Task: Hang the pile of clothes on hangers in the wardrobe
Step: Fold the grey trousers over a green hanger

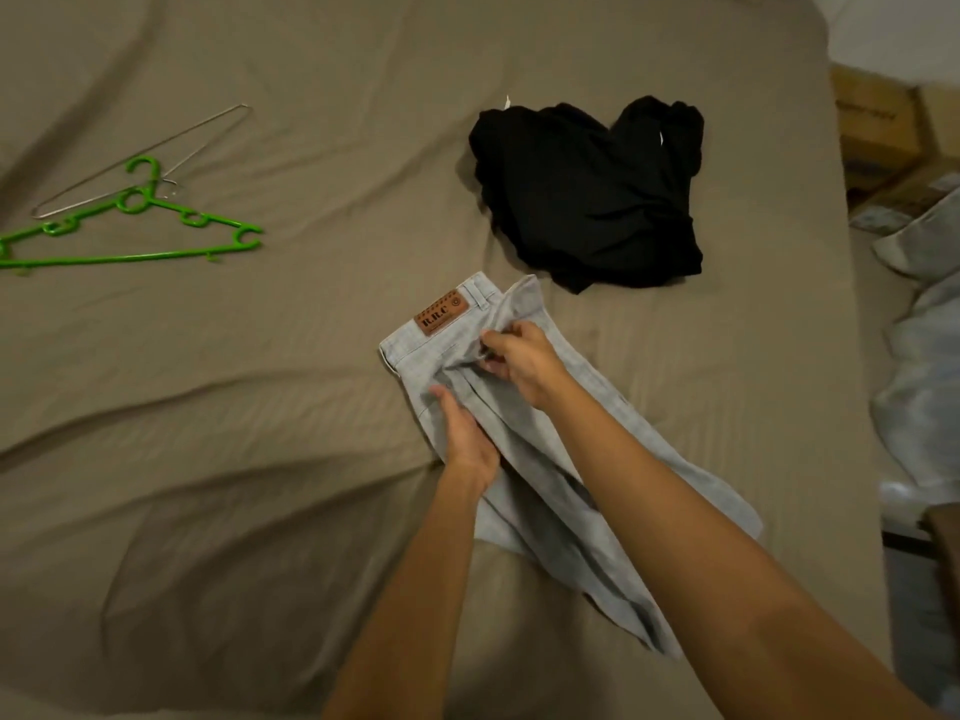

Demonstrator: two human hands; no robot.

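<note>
Light grey trousers (545,491) with a brown leather waist patch lie on the bed in the middle of the head view, legs running toward me. My right hand (519,363) pinches a fold of the trousers just below the waistband. My left hand (465,433) grips the cloth at the trousers' left edge, lower down. A crumpled black garment (587,194) lies beyond the trousers. At the far left lie a green plastic hanger (137,236) and a thin metal wire hanger (140,158), overlapping at their hooks.
The bed (260,381) is covered by a wrinkled taupe sheet. Beyond its right edge stand cardboard boxes (878,127) and a heap of pale bedding (919,356). No wardrobe is in view.
</note>
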